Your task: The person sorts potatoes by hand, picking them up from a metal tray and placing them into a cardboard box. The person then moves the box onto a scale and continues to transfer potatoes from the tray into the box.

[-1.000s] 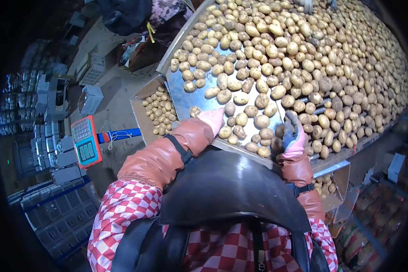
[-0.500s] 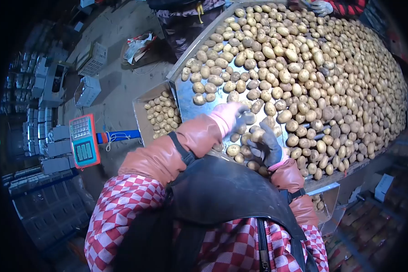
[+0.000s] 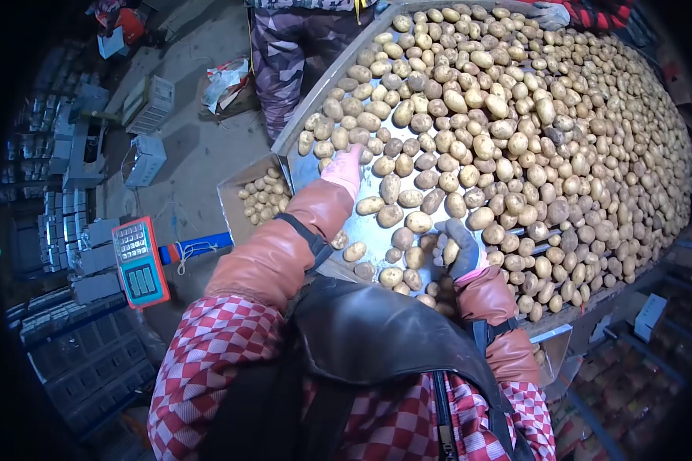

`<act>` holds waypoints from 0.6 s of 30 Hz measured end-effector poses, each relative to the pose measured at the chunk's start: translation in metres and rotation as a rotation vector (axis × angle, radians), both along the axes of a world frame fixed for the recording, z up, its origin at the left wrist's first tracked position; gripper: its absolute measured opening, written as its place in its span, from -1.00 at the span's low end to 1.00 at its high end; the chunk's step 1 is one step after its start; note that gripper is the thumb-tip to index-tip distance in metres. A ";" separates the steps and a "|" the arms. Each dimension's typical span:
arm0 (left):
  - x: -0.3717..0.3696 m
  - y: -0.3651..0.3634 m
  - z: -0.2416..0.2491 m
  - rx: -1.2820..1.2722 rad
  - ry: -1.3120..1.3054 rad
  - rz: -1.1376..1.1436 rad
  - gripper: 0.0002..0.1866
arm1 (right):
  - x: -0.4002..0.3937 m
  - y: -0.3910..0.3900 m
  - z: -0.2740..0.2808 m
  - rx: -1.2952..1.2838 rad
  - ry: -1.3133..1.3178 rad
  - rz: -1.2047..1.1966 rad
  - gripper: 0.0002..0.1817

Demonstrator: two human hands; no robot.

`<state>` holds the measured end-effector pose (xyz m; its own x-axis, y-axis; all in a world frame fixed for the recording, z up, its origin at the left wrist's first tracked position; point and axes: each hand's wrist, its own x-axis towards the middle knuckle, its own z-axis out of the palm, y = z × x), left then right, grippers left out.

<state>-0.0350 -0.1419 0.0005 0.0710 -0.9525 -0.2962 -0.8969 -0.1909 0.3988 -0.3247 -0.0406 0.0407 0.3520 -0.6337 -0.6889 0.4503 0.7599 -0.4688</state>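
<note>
On my left the box (image 3: 229,203) sits just beside the table (image 3: 370,235), some potatoes (image 3: 419,222) in it already; a careless drag of my left sleeve (image 3: 273,250) could knock loose ones off that side, into the box or down to the floor (image 3: 200,157). Along the near edge several lie close to the rim — a nudge from my arm or my apron (image 3: 377,338) might roll them over. To the right the pile (image 3: 592,154) is thick, so disturbing its foot could send more sliding down at once.

My hands are well apart. The left hand (image 3: 347,164) reaches out over the potatoes on the table's left; its fingers are hidden, so I can't tell how open they are or whether they grip anything. The right hand (image 3: 461,243) is curled at the front — fingers bent round one potato (image 3: 450,252).
</note>
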 end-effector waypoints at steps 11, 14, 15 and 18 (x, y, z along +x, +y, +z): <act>-0.026 -0.005 0.067 0.223 0.420 -0.142 -0.60 | 0.001 -0.029 -0.012 -0.396 -0.087 0.265 -0.27; -0.043 -0.066 0.090 0.163 0.164 -0.009 -0.62 | 0.006 -0.039 0.001 -0.092 -0.364 0.057 -0.12; -0.036 -0.088 0.084 0.072 0.334 0.108 -0.62 | 0.003 -0.040 -0.005 -0.094 -0.366 0.049 -0.12; -0.022 -0.164 0.041 0.023 -0.147 -0.007 -0.51 | -0.011 -0.036 -0.030 -0.103 -0.387 -0.064 -0.17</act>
